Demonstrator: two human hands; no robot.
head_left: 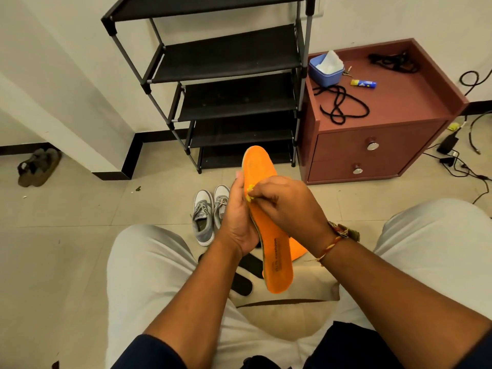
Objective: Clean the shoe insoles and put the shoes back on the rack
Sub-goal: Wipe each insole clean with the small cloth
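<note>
Head view, looking down: an orange insole (269, 235) is held up dead centre over the lap, toe end pointing to 12 o'clock and heel to 6. It's gripped along its 9 o'clock edge by the left hand (237, 217), which is curled round that edge. The right hand (288, 206) is laid across the front. Its fingers (262, 195) are pinched closed on a small yellow wad (250, 195) that's pressed against the foam, just above the middle.

Handling-wise, it's judged to be light, thin foam: soft, bendy, and likely to flop or fold if it's taken by one end only. A hold near the waist, with some backing behind the spot being rubbed, is probably what's needed, and that's roughly what's seen here. The top layer could get pilled or torn by hard scrubbing, so gentle pressure is advised. Whether the wad is damp can't be told; if so, the foam could get slick.

A second orange insole (296, 249) is partly hidden at 4 o'clock under the right wrist, and dark insoles (241, 283) are seen at 7 o'clock below the left wrist. The grey shoes (210, 211) are parked on the floor at 9 o'clock of the hands, with the black rack (229, 57) up at 12 o'clock.
</note>
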